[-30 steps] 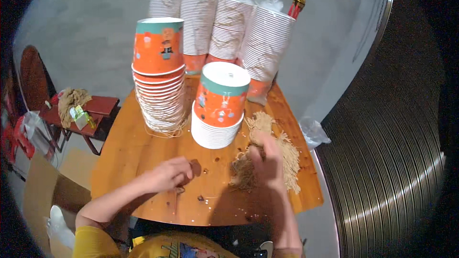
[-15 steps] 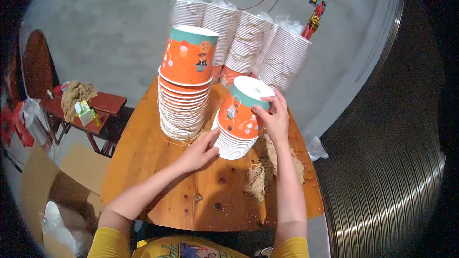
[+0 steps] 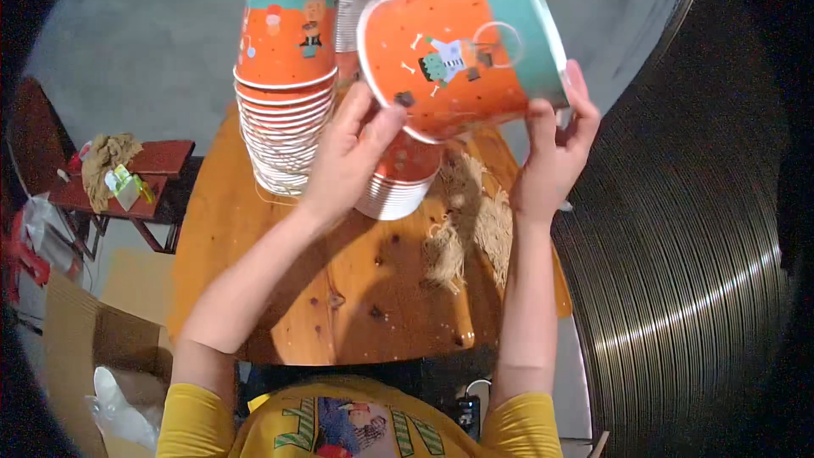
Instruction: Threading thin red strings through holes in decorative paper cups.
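An orange paper bucket [image 3: 458, 59] with a teal band and cartoon figures is held up, tilted on its side, its teal end to the right. My left hand [image 3: 352, 148] grips its rolled rim, thumb and fingers closed on that edge. At the teal end my right hand [image 3: 555, 144] pinches the other edge. Below the held bucket stands a short stack of similar buckets [image 3: 394, 199], partly hidden behind it and my left hand. Left of that rises a taller stack of orange buckets [image 3: 288, 42], twine looped about its lower rims.
Bundles of beige twine [image 3: 445, 254] lie on the wooden table [image 3: 339, 322]. Tall bagged stacks of white-rimmed buckets [image 3: 339, 8] stand at the back. To the left are a red bench [image 3: 165, 161] and an open cardboard box [image 3: 127, 322]; a ribbed metallic surface [image 3: 678, 271] curves along the right.
The bucket has come off the short stack, up toward me, and is tipped sideways. My left hand has moved from beside the stack to its rim. The view has also shifted.
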Available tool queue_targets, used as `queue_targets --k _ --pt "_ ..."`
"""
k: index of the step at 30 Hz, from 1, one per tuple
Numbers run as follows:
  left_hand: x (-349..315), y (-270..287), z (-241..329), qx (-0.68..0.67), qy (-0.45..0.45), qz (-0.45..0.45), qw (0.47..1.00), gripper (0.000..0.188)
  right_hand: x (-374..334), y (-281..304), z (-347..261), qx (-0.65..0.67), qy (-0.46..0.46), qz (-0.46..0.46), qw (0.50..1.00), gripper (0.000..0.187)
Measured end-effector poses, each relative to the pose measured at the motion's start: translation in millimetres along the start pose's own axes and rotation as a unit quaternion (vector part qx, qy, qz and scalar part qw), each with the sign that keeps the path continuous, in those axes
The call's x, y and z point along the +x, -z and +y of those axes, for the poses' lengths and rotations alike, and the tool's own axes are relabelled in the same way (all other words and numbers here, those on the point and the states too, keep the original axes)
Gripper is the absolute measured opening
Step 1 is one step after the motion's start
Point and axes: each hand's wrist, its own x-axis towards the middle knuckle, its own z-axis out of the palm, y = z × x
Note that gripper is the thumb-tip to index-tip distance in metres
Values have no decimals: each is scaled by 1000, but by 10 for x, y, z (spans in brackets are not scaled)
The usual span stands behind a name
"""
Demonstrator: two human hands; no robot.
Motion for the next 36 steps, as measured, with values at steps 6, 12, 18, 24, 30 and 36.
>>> queue_targets --k 6,12,18,24,30,36 --pt "-392 164 653 151 59 5 987 17 -974 667 -126 -192 -249 -195 929 24" --pt "-936 353 564 439 37 -185 878 10 -2324 846 -83 -185 -204 -455 847 16" --pt "-1198 363 374 506 -1 -267 820 12 -2421 776 -15 -277 -20 -518 809 17" --pt "-1247 291 309 489 -21 -284 824 16 -2234 449 -369 -182 -205 -509 816 14" --pt "-1182 356 478 326 62 -242 912 19 -2046 19 -893 71 -382 -380 840 11" --pt "-1264 446 1008 299 182 -326 878 25 -2042 -56 -912 123 -354 -323 869 10"
